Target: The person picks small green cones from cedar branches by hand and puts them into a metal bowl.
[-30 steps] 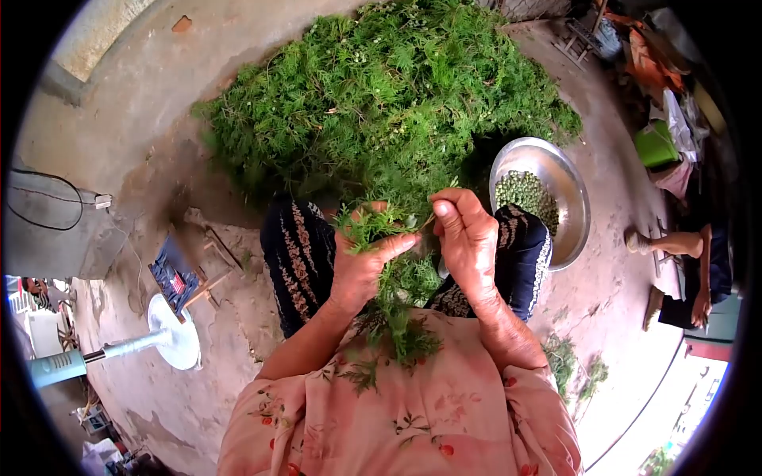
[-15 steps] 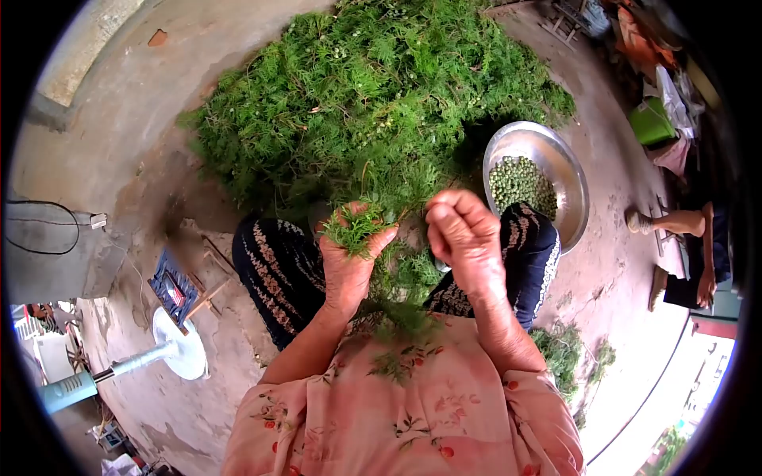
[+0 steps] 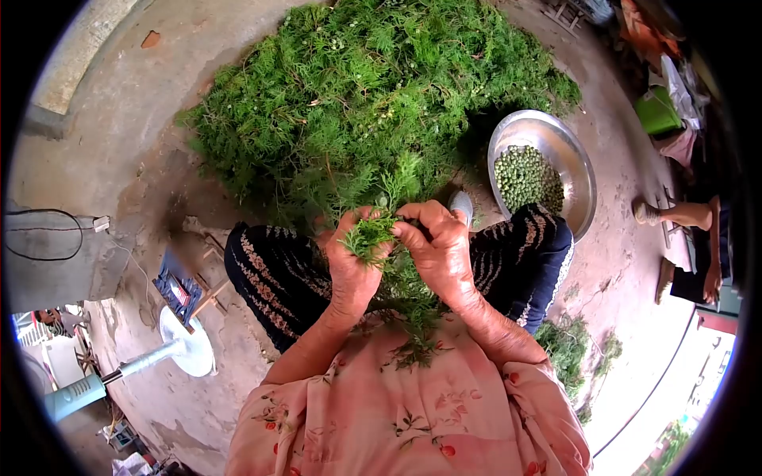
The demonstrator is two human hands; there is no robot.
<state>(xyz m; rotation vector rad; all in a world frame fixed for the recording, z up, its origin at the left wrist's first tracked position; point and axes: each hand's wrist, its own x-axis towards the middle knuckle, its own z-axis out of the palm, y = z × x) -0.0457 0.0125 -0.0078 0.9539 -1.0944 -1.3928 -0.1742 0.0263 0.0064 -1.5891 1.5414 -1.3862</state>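
Note:
My left hand point(image 3: 353, 274) is closed around a feathery green evergreen sprig point(image 3: 368, 239), whose tips stick out above the thumb. Beside it, my right hand point(image 3: 441, 255) pinches at the same sprig with thumb and forefinger; what exactly lies between those fingertips is hidden. More loose sprigs point(image 3: 417, 313) hang over my lap and the front of my shirt. A large pile of evergreen branches point(image 3: 349, 103) lies on the floor in front of me. To its right, a metal bowl point(image 3: 583, 186) holds many small round green cones point(image 3: 525, 179).
A fan point(image 3: 187, 343) lies in view at the left, near a small folding stool point(image 3: 178, 289). More cut greenery point(image 3: 565, 349) is on the floor at my right. Another person's leg point(image 3: 686, 214) shows at the far right, near a green container point(image 3: 657, 111).
My right hand has moved left and in, from beside the sprig to pinching at it. The left hand still holds the sprig. The view has shifted slightly.

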